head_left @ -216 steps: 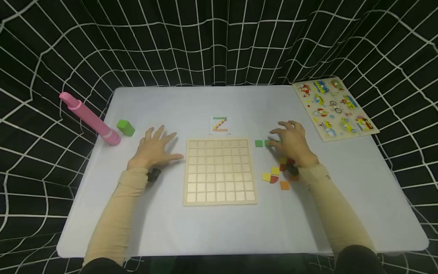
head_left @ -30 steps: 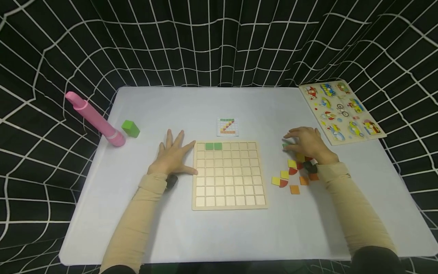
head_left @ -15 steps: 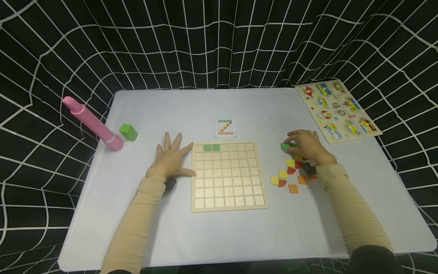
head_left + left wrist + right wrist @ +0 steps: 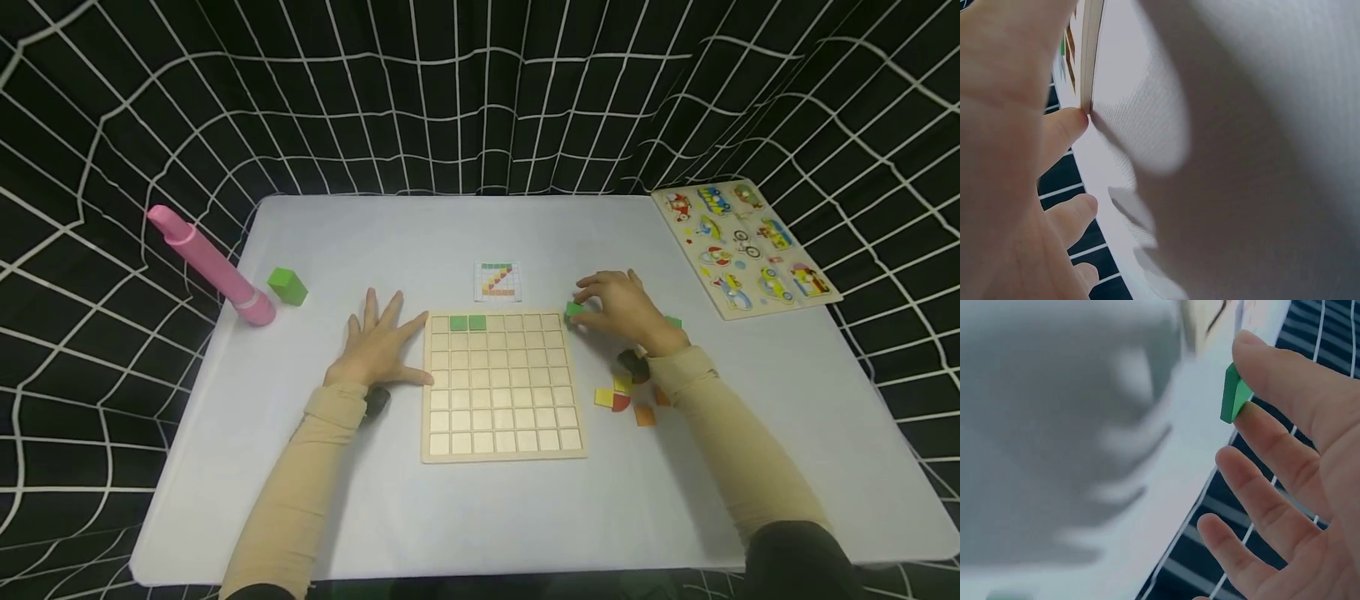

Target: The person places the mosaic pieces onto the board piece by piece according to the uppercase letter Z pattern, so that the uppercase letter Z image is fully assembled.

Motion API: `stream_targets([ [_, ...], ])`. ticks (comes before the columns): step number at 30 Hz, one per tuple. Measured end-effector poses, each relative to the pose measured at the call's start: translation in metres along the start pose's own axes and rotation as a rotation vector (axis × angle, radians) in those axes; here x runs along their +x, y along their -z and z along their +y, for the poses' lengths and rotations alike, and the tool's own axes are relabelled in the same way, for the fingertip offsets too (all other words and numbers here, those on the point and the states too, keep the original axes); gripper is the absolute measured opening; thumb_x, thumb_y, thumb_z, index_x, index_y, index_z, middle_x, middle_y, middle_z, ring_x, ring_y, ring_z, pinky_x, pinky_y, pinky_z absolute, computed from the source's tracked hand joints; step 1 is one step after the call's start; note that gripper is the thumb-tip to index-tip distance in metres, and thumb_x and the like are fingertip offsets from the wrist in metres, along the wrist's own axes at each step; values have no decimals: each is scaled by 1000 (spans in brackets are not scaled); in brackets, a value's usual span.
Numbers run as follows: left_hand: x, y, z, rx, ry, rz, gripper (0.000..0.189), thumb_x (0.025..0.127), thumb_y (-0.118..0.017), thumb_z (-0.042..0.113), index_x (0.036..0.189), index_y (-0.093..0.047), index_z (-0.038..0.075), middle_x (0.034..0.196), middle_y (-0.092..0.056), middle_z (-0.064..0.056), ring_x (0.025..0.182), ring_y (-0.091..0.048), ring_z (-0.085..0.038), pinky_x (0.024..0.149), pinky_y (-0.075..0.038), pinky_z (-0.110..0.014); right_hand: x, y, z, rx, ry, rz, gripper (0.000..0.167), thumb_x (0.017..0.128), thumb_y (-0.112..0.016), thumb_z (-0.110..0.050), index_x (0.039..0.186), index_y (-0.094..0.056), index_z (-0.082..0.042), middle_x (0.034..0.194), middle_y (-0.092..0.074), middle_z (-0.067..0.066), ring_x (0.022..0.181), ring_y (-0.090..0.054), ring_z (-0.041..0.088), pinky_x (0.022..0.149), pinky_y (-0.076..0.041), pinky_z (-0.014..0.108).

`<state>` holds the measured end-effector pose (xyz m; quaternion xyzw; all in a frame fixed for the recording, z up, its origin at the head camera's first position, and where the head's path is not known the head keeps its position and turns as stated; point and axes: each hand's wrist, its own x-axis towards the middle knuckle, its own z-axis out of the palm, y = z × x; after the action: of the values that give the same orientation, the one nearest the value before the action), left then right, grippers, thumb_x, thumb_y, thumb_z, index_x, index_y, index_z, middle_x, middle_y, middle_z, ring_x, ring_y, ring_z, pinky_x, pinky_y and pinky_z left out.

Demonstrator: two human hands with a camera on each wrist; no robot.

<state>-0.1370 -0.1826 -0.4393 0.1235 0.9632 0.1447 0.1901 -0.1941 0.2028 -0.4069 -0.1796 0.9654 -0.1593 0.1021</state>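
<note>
My right hand (image 4: 621, 310) pinches a green square tile (image 4: 1230, 395) between thumb and index finger, just off the top right corner of the wooden grid board (image 4: 501, 388). The right wrist view shows the tile tilted on edge, the other fingers spread loosely. Spread out flat, my left hand (image 4: 375, 346) touches the board's left edge with its thumb and index finger. Two green tiles (image 4: 467, 322) lie side by side in the board's top row, in its second and third cells. Behind the board lies a small pattern card (image 4: 497, 282) with green, yellow, red and orange shapes.
Yellow squares (image 4: 604, 397), red quarter-round pieces (image 4: 621, 403) and orange squares (image 4: 645, 416) lie right of the board, partly under my right forearm. A picture puzzle board (image 4: 746, 250) sits at the back right. A green block (image 4: 288, 286) and a pink tube (image 4: 213, 265) stand at the left.
Over the last second my right hand has picked up a green tile and carried it left to the board. Earlier, the board held no tiles. The left hand has stayed at the board's edge lately.
</note>
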Motion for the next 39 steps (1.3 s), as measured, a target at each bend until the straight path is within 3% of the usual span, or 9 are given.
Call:
stream_targets([
  [9,0,2,1,6,10,-4,114,70,-84,66,163,-31,27,176,2,-18,156,23,-54,121,-2,-80,33,-24,-56,-13,146,-56,37,88,-82,-33,111,-78,-5,145,-64,16,147,-44,43,124,-13,78],
  [15,1,4,1,5,11,3,114,70,-85,64,163,-33,26,176,1,-18,156,22,-54,121,-3,-80,46,-37,-78,-6,195,-102,34,88,-82,-35,109,-79,-8,144,-65,12,147,-46,38,126,-11,76],
  [21,1,2,1,8,6,-2,113,71,-84,65,163,-33,25,176,0,-18,156,20,-55,121,-4,-81,52,-44,-84,-16,194,-136,35,87,-82,-32,113,-79,-9,146,-64,10,147,-46,39,125,-10,76],
  [31,1,3,1,17,3,-4,114,70,-85,64,163,-32,25,176,1,-19,156,20,-55,121,-5,-80,54,-44,-84,-26,150,-88,39,79,-87,-34,109,-80,-11,142,-68,10,142,-54,39,125,-17,75],
  [39,1,4,1,15,4,-16,114,71,-84,65,163,-31,25,176,2,-19,156,20,-54,122,-5,-80,54,-44,-82,-27,174,-87,33,83,-83,-37,106,-82,-13,141,-68,10,140,-56,38,124,-17,76],
])
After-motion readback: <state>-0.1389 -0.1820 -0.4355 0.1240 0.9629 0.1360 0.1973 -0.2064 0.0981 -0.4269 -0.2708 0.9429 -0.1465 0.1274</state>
